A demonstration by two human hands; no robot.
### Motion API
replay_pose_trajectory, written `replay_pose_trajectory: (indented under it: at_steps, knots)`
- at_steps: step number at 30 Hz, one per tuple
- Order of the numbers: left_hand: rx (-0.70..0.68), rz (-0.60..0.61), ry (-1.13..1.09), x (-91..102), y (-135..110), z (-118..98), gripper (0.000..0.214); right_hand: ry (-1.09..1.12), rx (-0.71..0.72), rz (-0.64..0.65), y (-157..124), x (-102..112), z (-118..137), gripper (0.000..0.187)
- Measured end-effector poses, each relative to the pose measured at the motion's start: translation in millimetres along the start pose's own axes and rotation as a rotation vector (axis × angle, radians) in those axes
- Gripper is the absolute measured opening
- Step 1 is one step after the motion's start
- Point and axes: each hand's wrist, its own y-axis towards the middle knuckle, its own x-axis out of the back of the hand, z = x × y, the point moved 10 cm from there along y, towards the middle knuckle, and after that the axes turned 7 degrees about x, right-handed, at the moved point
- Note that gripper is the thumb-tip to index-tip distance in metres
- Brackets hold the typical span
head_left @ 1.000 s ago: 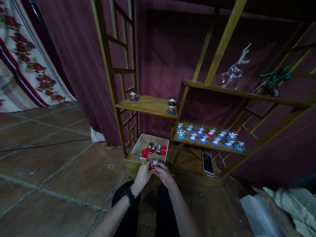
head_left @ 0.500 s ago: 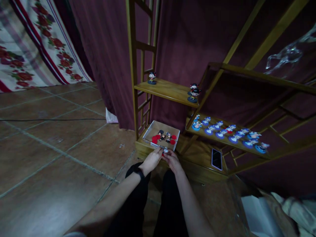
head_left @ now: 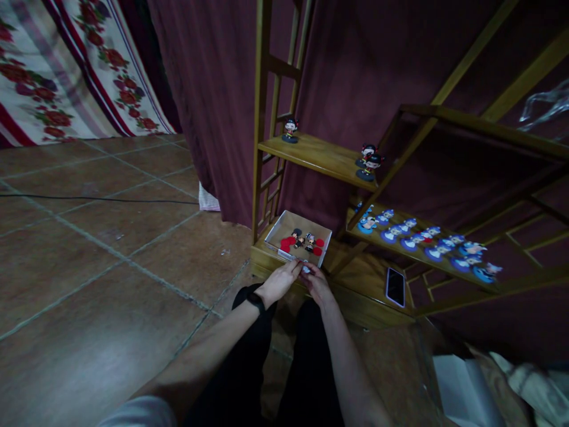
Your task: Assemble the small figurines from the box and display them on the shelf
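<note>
Between the fingertips of both hands is a small white-and-blue figurine (head_left: 306, 269), mostly covered by the fingers. My left hand (head_left: 283, 280) is closed on its left side, with a dark band around the wrist. Closed on the right side of it is my right hand (head_left: 317, 283). Just beyond the hands stands a shallow open cardboard box (head_left: 275, 233). Inside it lie small dark-haired figurines (head_left: 311, 241) and several round red bases (head_left: 285, 244).
A wooden shelf unit (head_left: 262, 118) holds black-haired figurines (head_left: 290, 130) on a middle board and several blue-white figurines (head_left: 391, 233) on a lower right board. A phone (head_left: 395, 287) lies on the bottom board. A white box (head_left: 457, 385) sits on the floor at right.
The view has shifted, so the shelf and box sit further right in the picture. Both hands stay together at the figurine, which is now more covered by the fingers.
</note>
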Motion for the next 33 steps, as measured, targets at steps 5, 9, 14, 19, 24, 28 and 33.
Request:
replay_pose_trajectory:
  at_steps: [5, 9, 14, 19, 24, 28, 33]
  knots:
    - [0.161, -0.014, -0.322, -4.0, 6, 30, 0.030, 0.003, -0.003, 0.018, -1, -4, -1, 0.027]
    - [0.373, -0.036, -0.634, -21.0, 9, 66, 0.032, -0.002, -0.061, 0.007, -1, -2, -6, 0.030]
    - [0.472, -0.035, -0.945, -36.3, 8, 78, 0.032, -0.006, -0.102, -0.004, -3, 0, -8, 0.033]
    - [0.502, -0.039, -0.991, -37.8, 4, 74, 0.035, -0.013, -0.095, 0.007, -5, -4, -8, 0.035]
    - [0.533, -0.091, -1.015, -22.6, 10, 73, 0.039, 0.002, -0.110, -0.034, 0, 1, -13, 0.038]
    - [0.527, -0.245, -0.952, 17.9, 22, 70, 0.038, 0.033, -0.080, -0.062, 1, 5, -7, 0.038]
    - [0.560, -0.292, -0.923, 32.9, 27, 64, 0.042, 0.057, -0.093, -0.077, -2, 1, -4, 0.038]
